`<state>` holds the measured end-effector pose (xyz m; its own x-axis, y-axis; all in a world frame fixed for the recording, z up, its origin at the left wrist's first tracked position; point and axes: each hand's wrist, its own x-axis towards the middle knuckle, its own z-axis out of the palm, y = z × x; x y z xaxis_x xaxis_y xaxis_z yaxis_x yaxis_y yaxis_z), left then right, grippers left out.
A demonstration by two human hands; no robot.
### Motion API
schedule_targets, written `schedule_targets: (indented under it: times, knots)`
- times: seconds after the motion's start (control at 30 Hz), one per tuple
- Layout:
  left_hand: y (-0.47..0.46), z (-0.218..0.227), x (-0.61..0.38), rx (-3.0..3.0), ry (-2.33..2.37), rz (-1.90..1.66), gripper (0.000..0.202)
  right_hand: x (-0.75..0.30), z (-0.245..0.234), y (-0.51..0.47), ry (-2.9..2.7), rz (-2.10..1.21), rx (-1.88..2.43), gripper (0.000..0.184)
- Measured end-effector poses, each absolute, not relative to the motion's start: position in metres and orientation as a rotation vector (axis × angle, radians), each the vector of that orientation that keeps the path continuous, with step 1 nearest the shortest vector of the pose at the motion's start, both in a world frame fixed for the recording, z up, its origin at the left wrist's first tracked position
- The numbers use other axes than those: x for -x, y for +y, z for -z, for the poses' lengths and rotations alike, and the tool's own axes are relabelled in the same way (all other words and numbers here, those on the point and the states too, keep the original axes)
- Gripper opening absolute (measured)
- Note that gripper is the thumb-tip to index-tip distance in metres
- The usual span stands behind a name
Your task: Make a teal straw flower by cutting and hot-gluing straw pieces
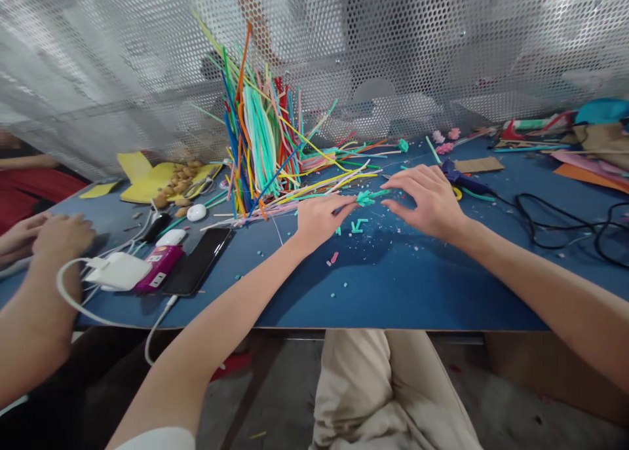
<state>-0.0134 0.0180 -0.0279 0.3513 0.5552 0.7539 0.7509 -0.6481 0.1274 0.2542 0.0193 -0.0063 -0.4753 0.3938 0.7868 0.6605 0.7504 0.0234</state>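
Between the fingertips of my left hand (322,217) is a teal pipe-cleaner flower (365,198), its short stem pointing right. My right hand (427,201) is just right of that stem, thumb and fingers apart, with nothing visible in its grasp. Short cut teal pipe-cleaner pieces (359,225) lie on the blue table below my hands, near a small pink piece (334,258). A blue glue gun (462,178) rests behind my right hand, partly hidden by it.
Bundled coloured pipe cleaners (260,142) stand at the back against a perforated metal screen (403,44). Left are a black phone (199,263), a purple power strip (160,266) and a co-worker's hands (63,234). A black cable (533,224) coils at right; pink flowers (445,147) lie behind.
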Motion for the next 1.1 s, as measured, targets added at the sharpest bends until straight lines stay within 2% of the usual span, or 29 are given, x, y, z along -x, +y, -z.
schedule_targets:
  times: [0.33,0.6,1.1]
  knots:
    - [0.0199,0.0248,0.0128,2.384,-1.150,1.152,0.029,-0.2547,0.0108,0.0248,-2.140,0.363,0.777,0.014]
    - [0.0246,0.0279,0.0145,2.442,-1.111,1.167,0.025,-0.2548,0.0115,0.0247,-2.161,0.377,0.766,0.010]
    - [0.0174,0.0252,0.0121,2.433,-1.134,1.152,0.025,-0.2506,0.0124,0.0191,-2.186,0.379,0.672,0.022]
